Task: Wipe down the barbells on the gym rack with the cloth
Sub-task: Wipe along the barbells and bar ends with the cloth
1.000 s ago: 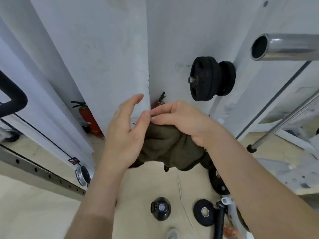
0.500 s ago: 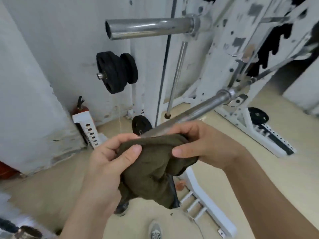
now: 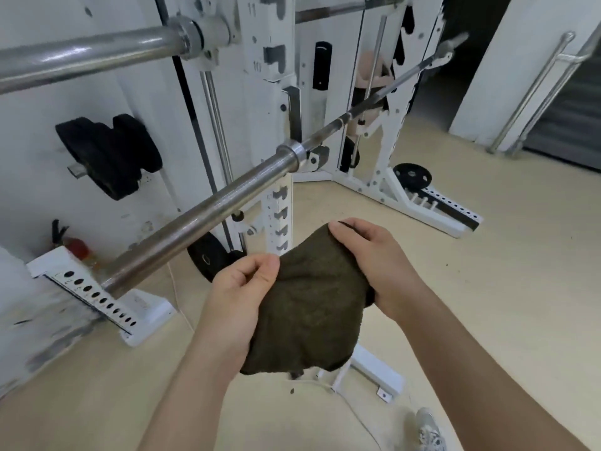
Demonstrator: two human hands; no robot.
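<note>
The dark olive terry cloth is spread wider than before, left hand and right hand both gripping it (two steel barbells racked).

Both bare forearms reach forward. The left hand pinches the cloth between thumb and curled fingers; the right hand grips its opposite edge.

Two forearms are shown bare from wrist to the near edge. The left grip and right grip are likewise bare. At near right, what seems a grey-and-white laced shoe is worn.
</note>
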